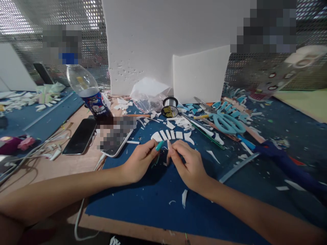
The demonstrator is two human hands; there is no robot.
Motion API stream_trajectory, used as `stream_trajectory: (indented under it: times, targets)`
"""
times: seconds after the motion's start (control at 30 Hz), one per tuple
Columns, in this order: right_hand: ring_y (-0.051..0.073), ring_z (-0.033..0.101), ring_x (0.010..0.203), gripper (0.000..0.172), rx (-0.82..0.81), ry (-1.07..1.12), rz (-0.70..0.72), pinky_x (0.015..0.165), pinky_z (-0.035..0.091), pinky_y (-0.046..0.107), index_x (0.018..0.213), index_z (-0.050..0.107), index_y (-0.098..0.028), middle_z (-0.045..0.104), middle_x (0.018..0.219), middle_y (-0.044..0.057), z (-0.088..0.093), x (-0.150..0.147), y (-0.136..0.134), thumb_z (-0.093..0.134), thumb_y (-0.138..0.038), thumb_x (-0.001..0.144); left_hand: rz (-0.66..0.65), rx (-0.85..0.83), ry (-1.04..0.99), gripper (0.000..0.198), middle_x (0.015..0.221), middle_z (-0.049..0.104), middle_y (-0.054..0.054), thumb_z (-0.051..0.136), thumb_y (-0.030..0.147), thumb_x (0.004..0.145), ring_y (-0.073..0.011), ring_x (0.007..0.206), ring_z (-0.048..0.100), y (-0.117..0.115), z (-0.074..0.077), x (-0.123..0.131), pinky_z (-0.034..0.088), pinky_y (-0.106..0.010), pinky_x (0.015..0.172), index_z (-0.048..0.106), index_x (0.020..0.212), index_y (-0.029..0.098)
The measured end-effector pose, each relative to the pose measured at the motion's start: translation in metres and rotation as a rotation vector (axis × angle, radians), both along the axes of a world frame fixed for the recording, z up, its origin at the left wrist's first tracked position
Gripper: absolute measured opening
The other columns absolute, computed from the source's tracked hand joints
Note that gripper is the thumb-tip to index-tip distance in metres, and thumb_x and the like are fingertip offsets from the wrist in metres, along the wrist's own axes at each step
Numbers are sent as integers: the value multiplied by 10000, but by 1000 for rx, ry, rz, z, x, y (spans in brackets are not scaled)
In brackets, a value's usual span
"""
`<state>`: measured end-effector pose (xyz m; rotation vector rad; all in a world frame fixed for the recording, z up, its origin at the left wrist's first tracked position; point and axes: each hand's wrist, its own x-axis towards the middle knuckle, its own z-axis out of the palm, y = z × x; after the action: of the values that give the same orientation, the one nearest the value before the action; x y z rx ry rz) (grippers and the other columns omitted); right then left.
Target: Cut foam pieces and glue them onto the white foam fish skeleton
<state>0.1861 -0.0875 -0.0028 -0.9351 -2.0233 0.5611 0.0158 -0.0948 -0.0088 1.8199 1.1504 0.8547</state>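
Observation:
My left hand (141, 158) is closed in a pinch, with a teal fingernail at its tip. My right hand (190, 161) is pinched too, its fingertips close to those of the left. Whatever lies between the fingers is too small to make out. Both hands are held above the blue mat (153, 204). Just beyond the fingertips lies a row of cut white foam pieces (179, 135), laid out like a fish with a rounded end and a forked tail. Behind that row stands a spool of fine clear line (170, 107).
Light-blue scissors (227, 122) and a glue gun (286, 160) lie on the right. On the left are a Pepsi bottle (93, 102), a black phone (80, 136) and a second phone (120, 139) with a white cable. White foam sheets (143, 44) stand behind, with scraps strewn around.

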Motion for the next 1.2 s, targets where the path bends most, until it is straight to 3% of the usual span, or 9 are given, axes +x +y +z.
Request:
stream_trajectory:
  times: [0.1, 0.17, 0.27, 0.33, 0.5, 0.7, 0.83, 1.2]
  targets:
    - [138, 472, 583, 310, -8, 10, -28, 600, 376, 288, 609, 479, -194, 470, 579, -1, 1, 1, -1, 382, -180, 904, 83, 177, 153, 204, 706, 459, -22, 376, 158, 868, -185, 776, 410, -9, 1, -6, 369, -419, 829, 408, 667, 172]
    - [137, 485, 583, 310, -17, 15, -40, 595, 376, 286, 615, 497, -190, 481, 581, -1, 1, 0, 0, 383, -182, 903, 175, 393, 463, 196, 787, 503, -62, 363, 80, 846, -245, 902, 392, -14, 1, -10, 263, -554, 928, 468, 701, 159]
    - [128, 494, 566, 333, -31, 23, -55, 591, 379, 281, 596, 501, -187, 479, 576, -5, 1, -2, 0, 380, -187, 906, 273, 655, 1000, 215, 848, 510, -106, 353, 14, 809, -290, 907, 383, -18, 2, -16, 255, -647, 906, 531, 780, 132]
    - [127, 501, 568, 343, -39, 28, -69, 595, 385, 279, 589, 501, -185, 479, 581, -3, 1, -4, 0, 376, -191, 909, 281, 699, 1134, 212, 874, 491, -118, 379, 3, 783, -298, 886, 380, -20, 2, -22, 316, -639, 868, 545, 815, 131]
    - [138, 510, 590, 340, -48, 31, -77, 610, 392, 281, 590, 475, -193, 486, 577, 2, 3, -26, 0, 362, -196, 911, 213, 696, 1085, 226, 901, 418, -113, 407, -25, 739, -279, 862, 354, -24, -2, -46, 423, -509, 787, 534, 817, 145]
    - [136, 466, 569, 329, -20, 2, -70, 584, 356, 273, 575, 393, -200, 433, 560, -8, 4, -72, 2, 359, -174, 901, 165, 716, 892, 250, 884, 362, -104, 350, -53, 739, -239, 797, 323, -24, -7, -67, 437, -421, 708, 508, 797, 132]
    - [133, 454, 563, 323, -1, -2, -74, 575, 347, 270, 576, 371, -202, 423, 562, -10, 2, -83, 2, 365, -163, 897, 152, 729, 881, 269, 865, 365, -87, 344, -47, 740, -235, 795, 323, -23, -6, -69, 430, -436, 734, 507, 823, 150]
    - [133, 467, 559, 328, -3, -23, -63, 567, 357, 274, 576, 408, -199, 432, 558, -9, 1, -82, 2, 375, -178, 901, 151, 660, 878, 216, 879, 425, -97, 397, -5, 718, -247, 825, 360, -21, -8, -68, 412, -476, 756, 515, 826, 141]
